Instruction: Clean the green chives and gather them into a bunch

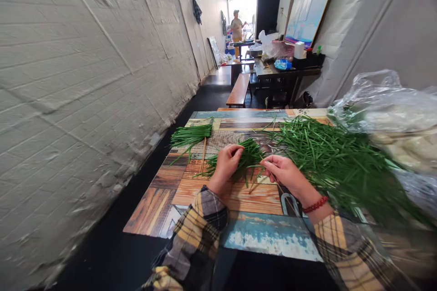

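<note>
My left hand (pixel 227 163) is closed over a small bunch of green garlic chives (pixel 252 152) in the middle of the table, thumb and fingertips pinched at its upper side. Just to the right, my right hand (pixel 285 173) pinches a thin wooden skewer (pixel 262 158), which slants between its fingers toward the bunch. At the table's left edge lies a neat row of chives (pixel 191 134) with thin wooden sticks (pixel 204 153) running through or under it; I cannot tell which. A large loose heap of chives (pixel 317 150) spreads on the right.
Clear plastic bags (pixel 392 109) with pale contents stand beyond the heap at right. The patchwork-pattern table (pixel 201 191) ends near a white brick wall (pixel 85 77). Farther off are a wooden bench (pixel 239 88), a cluttered dark table (pixel 273 70) and a standing person (pixel 236 27).
</note>
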Motion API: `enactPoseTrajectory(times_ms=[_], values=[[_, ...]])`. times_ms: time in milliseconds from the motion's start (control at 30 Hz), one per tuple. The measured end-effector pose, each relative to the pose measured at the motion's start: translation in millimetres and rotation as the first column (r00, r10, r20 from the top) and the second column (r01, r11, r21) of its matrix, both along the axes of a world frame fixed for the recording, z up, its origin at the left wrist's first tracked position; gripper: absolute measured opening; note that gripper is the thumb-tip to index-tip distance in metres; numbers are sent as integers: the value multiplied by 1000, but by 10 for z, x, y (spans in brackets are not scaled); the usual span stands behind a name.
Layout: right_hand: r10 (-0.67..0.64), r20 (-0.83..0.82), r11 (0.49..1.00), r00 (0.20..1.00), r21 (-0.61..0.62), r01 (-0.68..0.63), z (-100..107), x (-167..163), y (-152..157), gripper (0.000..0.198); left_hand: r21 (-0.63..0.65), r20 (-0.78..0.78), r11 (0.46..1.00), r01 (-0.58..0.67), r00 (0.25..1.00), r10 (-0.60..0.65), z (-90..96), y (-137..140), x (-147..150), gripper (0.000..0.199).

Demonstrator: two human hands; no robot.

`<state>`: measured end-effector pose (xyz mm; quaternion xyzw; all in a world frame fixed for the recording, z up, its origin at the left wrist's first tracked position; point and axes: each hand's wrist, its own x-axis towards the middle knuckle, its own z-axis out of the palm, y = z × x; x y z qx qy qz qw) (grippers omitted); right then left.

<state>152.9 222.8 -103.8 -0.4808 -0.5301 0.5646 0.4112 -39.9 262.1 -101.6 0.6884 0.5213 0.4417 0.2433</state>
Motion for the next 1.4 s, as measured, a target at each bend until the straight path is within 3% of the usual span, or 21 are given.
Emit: enactPoseTrajectory(times_ms=[67, 167, 300, 400, 600, 800, 1033, 1100, 1200, 1300, 1400], values=[[12, 14, 1000, 1000, 7, -12, -9, -14, 4, 39, 114, -186, 993, 35, 982, -13, -17, -18, 49, 17], [-28, 28, 999, 999, 22, 27, -14, -13, 26, 38, 191, -452, 975, 112, 892, -14, -15, -55, 120, 18], [-53, 32, 998, 998, 45, 52, 0, -11, 38, 37, 200, -622, 975, 95, 781, 51, 3, -67, 146, 19], [-67, 31, 996, 997, 60, 65, 19, -21, 24, 37, 196, -647, 977, 87, 760, 63, 6, -66, 139, 14], [-81, -19, 995, 996, 51, 82, 20, -11, 25, 39, 195, -579, 981, -8, 806, 121, -12, -72, 102, 18], [-59, -15, 997, 998, 58, 60, -13, 7, 46, 37, 164, -679, 986, 2, 725, 111, 34, -105, 57, 17], [-67, -18, 996, 998, 61, 68, 14, -7, 29, 37, 158, -721, 986, 59, 689, 75, 69, -146, 49, 20], [-64, -14, 996, 998, 68, 65, 18, -9, 22, 38, 164, -696, 985, 51, 714, 79, 58, -140, 50, 20], [-65, -17, 995, 998, 68, 66, 27, -11, 16, 38, 175, -539, 985, 6, 837, 91, 47, -114, 55, 20], [-68, -24, 996, 997, 59, 70, 51, -19, 8, 39, 73, -191, 997, -37, 980, 50, 55, -79, 66, 11], [-62, -30, 997, 998, 44, 63, 79, -31, -8, 42, -153, 250, 986, 65, 968, -25, 90, -69, 82, 7]])
